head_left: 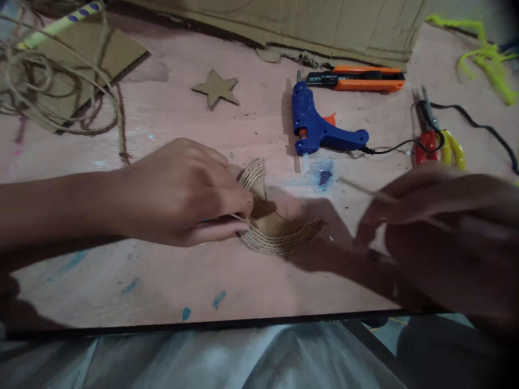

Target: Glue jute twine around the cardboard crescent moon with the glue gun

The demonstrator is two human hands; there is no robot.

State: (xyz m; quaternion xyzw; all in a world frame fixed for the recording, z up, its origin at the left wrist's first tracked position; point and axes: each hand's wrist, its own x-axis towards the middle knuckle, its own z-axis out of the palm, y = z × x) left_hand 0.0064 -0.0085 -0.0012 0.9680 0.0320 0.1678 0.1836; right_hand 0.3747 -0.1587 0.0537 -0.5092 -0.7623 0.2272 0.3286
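Note:
A cardboard crescent (279, 222) lies on the table, its outer band covered with rows of twine. At its left side, my left hand (190, 194) is closed, thumb and fingers pinching the crescent's edge. A short strand end shows by the thumb, and the fingers hide part of the crescent. My right hand (438, 216), dark and slightly blurred, is raised at the right, apart from the crescent. Between its fingers is a thin tan strand of twine (363, 187), with one end pointing toward the upper left.
A blue glue gun (308, 116) lies beyond the crescent, near an orange utility knife (368, 79) and red-and-yellow-handled scissors (432, 135). A cardboard star (216, 89) is at the back. Loose twine (115, 102) covers cardboard at left. The table's dark front edge (243, 322) runs below.

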